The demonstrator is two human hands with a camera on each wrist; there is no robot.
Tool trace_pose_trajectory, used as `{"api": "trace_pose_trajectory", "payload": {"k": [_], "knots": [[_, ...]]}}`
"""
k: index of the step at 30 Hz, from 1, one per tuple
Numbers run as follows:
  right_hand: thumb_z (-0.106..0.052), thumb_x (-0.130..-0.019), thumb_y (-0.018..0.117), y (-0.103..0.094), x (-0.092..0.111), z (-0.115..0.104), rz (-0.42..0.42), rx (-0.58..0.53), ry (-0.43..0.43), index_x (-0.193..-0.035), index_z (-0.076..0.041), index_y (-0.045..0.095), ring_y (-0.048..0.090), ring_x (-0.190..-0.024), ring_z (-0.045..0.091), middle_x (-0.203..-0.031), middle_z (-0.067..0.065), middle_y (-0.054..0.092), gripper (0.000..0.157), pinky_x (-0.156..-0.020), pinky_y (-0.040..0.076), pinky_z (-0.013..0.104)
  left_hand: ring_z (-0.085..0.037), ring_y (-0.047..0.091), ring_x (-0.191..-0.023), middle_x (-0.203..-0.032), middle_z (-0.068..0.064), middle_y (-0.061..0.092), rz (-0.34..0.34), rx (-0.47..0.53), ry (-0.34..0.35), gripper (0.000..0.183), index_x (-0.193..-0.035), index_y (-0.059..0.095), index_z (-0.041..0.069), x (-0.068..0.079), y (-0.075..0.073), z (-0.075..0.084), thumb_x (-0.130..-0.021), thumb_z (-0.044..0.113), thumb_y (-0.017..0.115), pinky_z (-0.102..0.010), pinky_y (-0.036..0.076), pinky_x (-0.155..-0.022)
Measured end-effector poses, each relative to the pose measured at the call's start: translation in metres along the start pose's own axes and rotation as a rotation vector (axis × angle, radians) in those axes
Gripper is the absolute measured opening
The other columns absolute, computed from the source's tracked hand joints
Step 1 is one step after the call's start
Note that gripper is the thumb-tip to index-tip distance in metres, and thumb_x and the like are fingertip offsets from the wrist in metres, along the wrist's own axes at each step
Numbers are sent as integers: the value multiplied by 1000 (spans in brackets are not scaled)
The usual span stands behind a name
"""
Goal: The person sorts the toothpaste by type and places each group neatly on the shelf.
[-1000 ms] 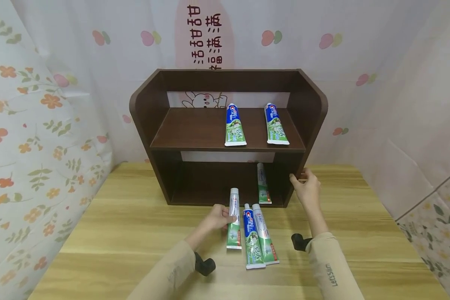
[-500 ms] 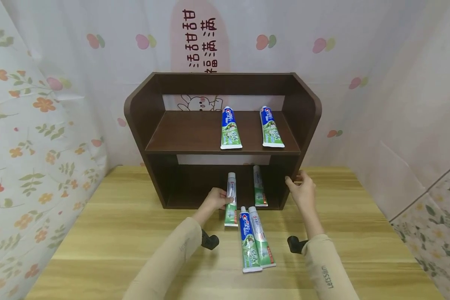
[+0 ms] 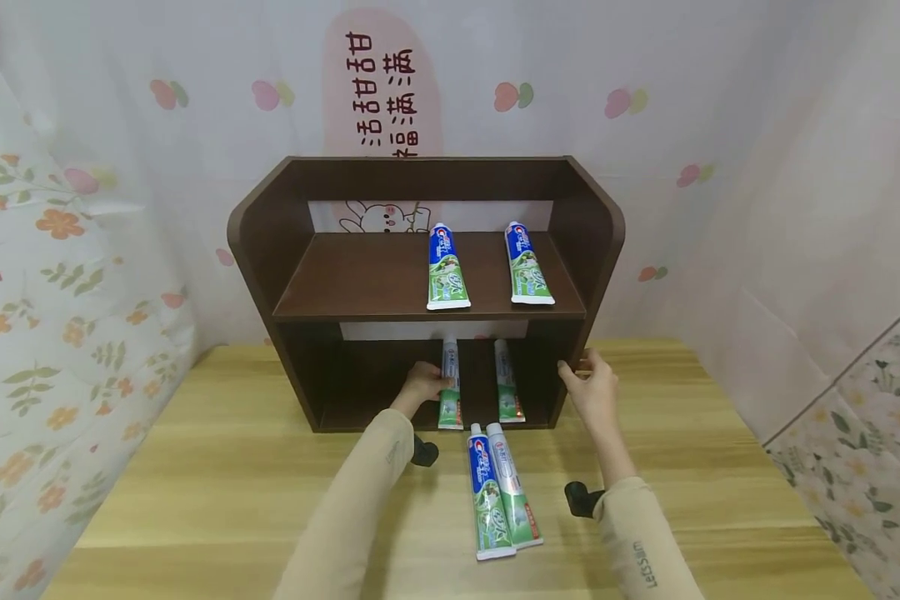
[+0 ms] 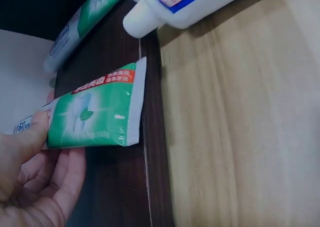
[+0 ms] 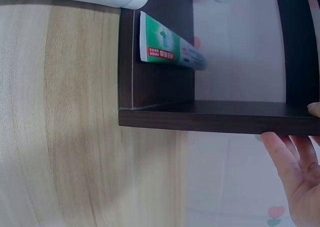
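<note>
My left hand (image 3: 422,385) reaches into the lower level of the dark brown shelf (image 3: 418,317) and holds a white-and-green toothpaste tube (image 4: 95,112). In the left wrist view its thumb lies on top of the tube, whose crimped end is at the shelf's front edge. Another white-and-green tube (image 3: 507,383) lies to the right on the same level. My right hand (image 3: 594,392) grips the shelf's right side panel (image 5: 220,121), thumb on one face and fingers on the other. On the upper level rest two blue-and-green tubes, one mid-shelf (image 3: 447,271) and one at right (image 3: 528,267).
In front of the shelf, on the wooden table (image 3: 195,500), a blue-and-green tube (image 3: 489,496) lies against a white-and-green tube (image 3: 516,492), slightly overlapping it. A patterned curtain (image 3: 675,233) hangs behind the shelf and along both sides.
My left hand has carried the toothpaste tube forward from above the table into the lower shelf level. My right hand has kept its grip on the side panel. The head view has shifted slightly.
</note>
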State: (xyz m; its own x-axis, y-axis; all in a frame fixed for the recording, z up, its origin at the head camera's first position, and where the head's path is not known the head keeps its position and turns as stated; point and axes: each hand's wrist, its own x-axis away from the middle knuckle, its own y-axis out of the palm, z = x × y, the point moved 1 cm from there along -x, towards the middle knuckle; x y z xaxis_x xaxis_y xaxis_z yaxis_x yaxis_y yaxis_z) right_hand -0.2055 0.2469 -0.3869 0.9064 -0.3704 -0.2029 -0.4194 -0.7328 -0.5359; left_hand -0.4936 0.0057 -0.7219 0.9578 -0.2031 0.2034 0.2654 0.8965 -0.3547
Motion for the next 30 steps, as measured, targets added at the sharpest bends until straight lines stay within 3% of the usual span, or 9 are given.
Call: {"api": "trace_pose_trajectory", "payload": {"k": [4,8,10,13,17,20,23,26,30], "knots": [[-19,-87,57,2,3,-1,-1,-1,1,-103,1,55,64,-90,41,-105,26,60,25,-69,56,42,-21,67,-65,-89,-13,65,48,17,-55,66,-102,59,-1,-31,5,-37,-58,41,84,-32,56,-51],[-17,-88,57,3,4,-3,3,-7,1,-102,1,56,64,-89,41,-103,26,60,23,-70,56,42,-23,67,-67,-94,-17,63,84,11,-68,70,-109,55,-6,-13,2,-28,-63,39,81,-33,57,-53],[-17,-87,57,2,3,-3,11,-8,-3,-101,1,56,64,-89,40,-103,27,61,23,-70,56,42,-23,67,-67,-93,-19,63,98,20,-38,66,-109,54,-9,13,-2,-5,-67,35,80,-33,57,-54],[-17,-87,58,1,3,-3,22,-6,-6,-101,2,56,64,-89,40,-103,28,61,23,-70,56,42,-23,65,-63,-83,-19,65,130,-28,47,54,-98,59,-12,74,-12,55,-72,32,77,-32,55,-52],[-17,-88,57,1,3,-1,9,-14,7,-103,2,56,63,-90,39,-103,27,60,24,-70,56,40,-29,62,-78,-89,-19,63,191,-247,77,51,-97,59,-10,172,-28,150,-75,33,74,-37,55,-67],[-17,-88,56,2,4,1,-1,-26,16,-104,2,56,63,-90,39,-103,27,59,25,-69,56,37,-37,57,-94,-104,-24,54,219,-365,46,52,-111,49,-9,224,-34,198,-80,27,70,-46,51,-81],[-16,-88,56,2,4,1,-3,-26,18,-104,2,56,63,-91,38,-103,27,59,24,-68,56,35,-41,56,-95,-107,-27,51,243,-390,66,50,-116,44,-11,247,-36,215,-83,19,66,-49,49,-82],[-16,-89,56,2,3,0,-5,-20,16,-104,2,56,63,-91,38,-103,27,59,24,-67,56,34,-37,55,-90,-102,-24,52,238,-409,95,38,-110,47,-9,257,-38,216,-85,16,62,-45,49,-78],[-17,-89,56,1,1,-3,1,-5,3,-103,2,56,63,-91,38,-103,27,60,24,-66,55,34,-27,53,-79,-92,-18,55,185,-354,116,25,-100,50,-4,275,-43,217,-86,14,61,-36,47,-67]]}}
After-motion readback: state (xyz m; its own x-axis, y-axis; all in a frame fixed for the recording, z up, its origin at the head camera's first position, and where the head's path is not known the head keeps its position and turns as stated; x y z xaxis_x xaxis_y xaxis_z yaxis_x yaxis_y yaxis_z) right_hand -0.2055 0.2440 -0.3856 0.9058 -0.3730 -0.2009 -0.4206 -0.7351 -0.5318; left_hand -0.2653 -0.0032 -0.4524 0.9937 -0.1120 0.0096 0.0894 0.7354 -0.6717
